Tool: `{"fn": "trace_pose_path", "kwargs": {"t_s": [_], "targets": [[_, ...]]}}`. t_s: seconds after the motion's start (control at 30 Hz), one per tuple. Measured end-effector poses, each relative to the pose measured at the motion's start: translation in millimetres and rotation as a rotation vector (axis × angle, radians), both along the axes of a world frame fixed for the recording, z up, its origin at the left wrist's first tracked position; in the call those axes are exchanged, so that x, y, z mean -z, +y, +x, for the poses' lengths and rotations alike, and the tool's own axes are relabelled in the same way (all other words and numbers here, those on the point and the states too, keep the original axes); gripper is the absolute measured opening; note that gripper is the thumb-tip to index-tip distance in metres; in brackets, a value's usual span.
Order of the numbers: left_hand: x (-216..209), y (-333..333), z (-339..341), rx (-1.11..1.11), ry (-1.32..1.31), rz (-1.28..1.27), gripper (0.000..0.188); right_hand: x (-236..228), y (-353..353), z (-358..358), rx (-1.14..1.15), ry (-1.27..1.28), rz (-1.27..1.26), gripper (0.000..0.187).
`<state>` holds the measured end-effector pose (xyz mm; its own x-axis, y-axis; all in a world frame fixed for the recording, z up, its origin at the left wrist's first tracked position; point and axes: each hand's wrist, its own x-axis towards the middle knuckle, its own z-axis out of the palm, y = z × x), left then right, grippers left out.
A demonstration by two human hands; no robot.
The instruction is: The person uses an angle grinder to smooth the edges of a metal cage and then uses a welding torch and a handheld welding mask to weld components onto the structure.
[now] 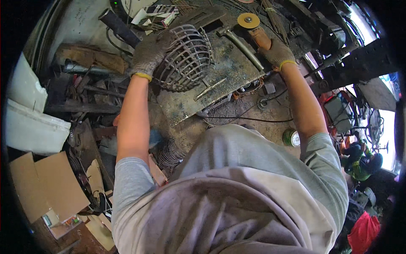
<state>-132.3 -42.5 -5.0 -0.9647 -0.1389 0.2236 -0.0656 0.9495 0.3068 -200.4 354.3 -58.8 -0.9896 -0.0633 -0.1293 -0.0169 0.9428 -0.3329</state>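
My left hand (151, 51), in a grey knitted work glove with a yellow cuff, grips the left rim of a curved cage of welded metal rods (185, 59). The cage lies tilted on a worn metal work plate (179, 108). At the far right of the plate, my gloved right hand (278, 53) is closed around the orange-brown body of an angle grinder (261, 39). Its round yellow disc (243, 21) faces up. Between the hands lies a hammer (244, 50) with a metal handle, and a short thin rod (210, 89) rests near the plate's front edge.
Bundled thin rods (275, 19) lie at the back. A dark pipe (119, 27) leans beyond my left hand. A black cable (253, 120) crosses the floor below the plate, near a green round tin (291, 137). Cardboard (55, 182) lies at left; a person (366, 163) is at far right.
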Motion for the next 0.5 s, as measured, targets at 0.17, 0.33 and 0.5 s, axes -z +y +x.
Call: {"fn": "trace_pose_path", "kwargs": {"t_s": [0.17, 0.33, 0.5], "targets": [[-33, -30, 15, 0.026, -0.002, 0.319, 0.074, 2, 2, 7, -0.019, 0.063, 0.061, 0.077], [-22, -54, 36, -0.062, 0.202, 0.787, 0.048, 14, 5, 5, -0.015, 0.106, 0.116, 0.079], [-5, -76, 52, 0.097, 0.101, 0.448, 0.030, 23, 14, 9, -0.056, 0.163, 0.092, 0.084]]}}
